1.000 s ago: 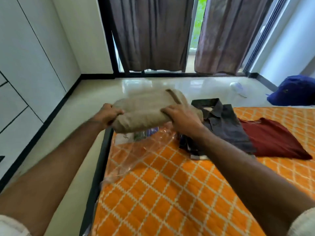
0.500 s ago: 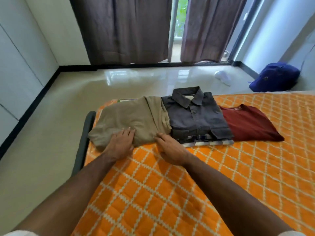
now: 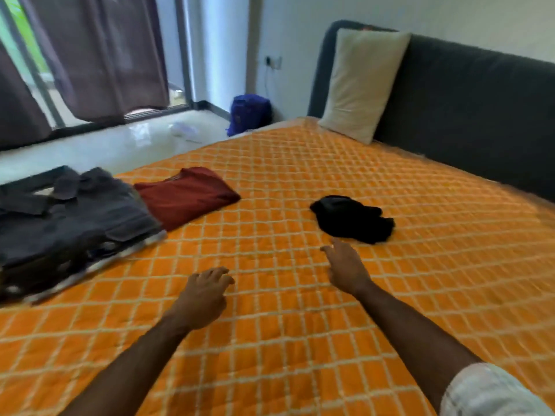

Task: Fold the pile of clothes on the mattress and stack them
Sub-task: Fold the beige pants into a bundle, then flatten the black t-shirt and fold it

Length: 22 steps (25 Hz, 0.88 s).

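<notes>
Two bare hands hovered over the orange quilted mattress [image 3: 300, 340], neither holding anything. The left hand [image 3: 204, 295] was seen at about 6 o'clock in the head view, its fingers loosely curled and directed toward 1 o'clock. The right hand [image 3: 345, 268] lay just right of centre, its fingers relaxed and slightly spread, reaching toward 12 o'clock; its fingertips were close to a crumpled black garment [image 3: 353, 219], though motion blur did not permit contact to be judged. This black garment lay unfolded near the middle of the mattress, well apart from the folded items. At 9 o'clock stood a stack of folded clothes topped by a dark grey collared shirt [image 3: 69, 214], with the edges of further folded pieces visible beneath it. A folded maroon garment [image 3: 186, 195] lay beside the stack on its right, its near corner meeting or slipping under the grey shirt. At 1 o'clock a cream pillow [image 3: 363, 82] leaned upright against the dark grey headboard [image 3: 468, 115]. On the floor beyond the mattress, at 12 o'clock, a blue bag [image 3: 247, 114] sat near the wall. Dark curtains [image 3: 99, 55] hung at 11 o'clock.
</notes>
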Each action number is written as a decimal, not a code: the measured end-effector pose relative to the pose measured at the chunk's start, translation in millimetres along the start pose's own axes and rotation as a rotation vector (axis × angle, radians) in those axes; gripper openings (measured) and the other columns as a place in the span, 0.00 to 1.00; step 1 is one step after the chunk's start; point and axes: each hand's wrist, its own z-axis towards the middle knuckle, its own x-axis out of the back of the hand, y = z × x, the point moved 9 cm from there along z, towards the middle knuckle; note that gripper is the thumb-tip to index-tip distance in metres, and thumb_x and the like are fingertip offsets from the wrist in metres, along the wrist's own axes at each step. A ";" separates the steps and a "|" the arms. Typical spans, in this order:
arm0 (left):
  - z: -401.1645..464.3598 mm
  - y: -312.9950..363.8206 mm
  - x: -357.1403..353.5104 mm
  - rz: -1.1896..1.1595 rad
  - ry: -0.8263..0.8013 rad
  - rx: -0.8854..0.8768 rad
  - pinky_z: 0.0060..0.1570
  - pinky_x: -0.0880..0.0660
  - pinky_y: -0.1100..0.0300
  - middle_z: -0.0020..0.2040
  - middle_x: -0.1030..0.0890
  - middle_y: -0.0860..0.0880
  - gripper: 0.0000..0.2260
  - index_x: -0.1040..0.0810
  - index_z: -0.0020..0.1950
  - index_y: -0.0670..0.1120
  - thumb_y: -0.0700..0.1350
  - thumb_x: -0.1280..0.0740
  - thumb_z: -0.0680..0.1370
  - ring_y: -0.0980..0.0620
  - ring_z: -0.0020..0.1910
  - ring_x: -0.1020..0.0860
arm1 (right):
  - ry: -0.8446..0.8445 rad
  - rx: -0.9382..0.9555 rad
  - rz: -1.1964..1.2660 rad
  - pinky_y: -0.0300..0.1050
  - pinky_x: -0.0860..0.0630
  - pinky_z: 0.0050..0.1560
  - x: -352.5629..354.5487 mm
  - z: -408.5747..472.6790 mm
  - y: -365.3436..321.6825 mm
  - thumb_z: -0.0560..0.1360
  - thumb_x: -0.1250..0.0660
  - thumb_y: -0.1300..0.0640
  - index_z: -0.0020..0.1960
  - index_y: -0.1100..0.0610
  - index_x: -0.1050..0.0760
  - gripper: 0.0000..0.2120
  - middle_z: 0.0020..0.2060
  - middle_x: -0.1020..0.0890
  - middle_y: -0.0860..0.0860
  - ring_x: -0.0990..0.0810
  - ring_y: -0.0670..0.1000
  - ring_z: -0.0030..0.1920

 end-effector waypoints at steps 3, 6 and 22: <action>65.9 84.5 -19.4 0.036 -0.108 -0.044 0.73 0.40 0.45 0.81 0.43 0.47 0.25 0.38 0.78 0.50 0.51 0.39 0.81 0.46 0.79 0.41 | 0.114 -0.176 0.055 0.61 0.34 0.71 8.4 10.9 98.5 0.76 0.35 0.63 0.76 0.57 0.35 0.29 0.76 0.37 0.60 0.38 0.63 0.76; 107.1 127.3 -38.7 0.017 -0.198 -0.068 0.76 0.44 0.43 0.83 0.50 0.48 0.28 0.46 0.81 0.50 0.56 0.42 0.83 0.45 0.81 0.50 | 0.095 -0.253 0.131 0.63 0.46 0.77 -4.6 49.7 142.3 0.80 0.36 0.58 0.80 0.54 0.43 0.30 0.80 0.43 0.55 0.47 0.59 0.80; 34.8 119.1 8.8 -1.286 -0.216 0.247 0.49 0.21 0.63 0.61 0.20 0.56 0.16 0.28 0.67 0.57 0.48 0.32 0.81 0.56 0.60 0.20 | -0.552 0.210 1.386 0.56 0.18 0.52 8.1 -80.5 -27.9 0.81 0.32 0.62 0.67 0.57 0.25 0.15 0.56 0.19 0.57 0.17 0.57 0.54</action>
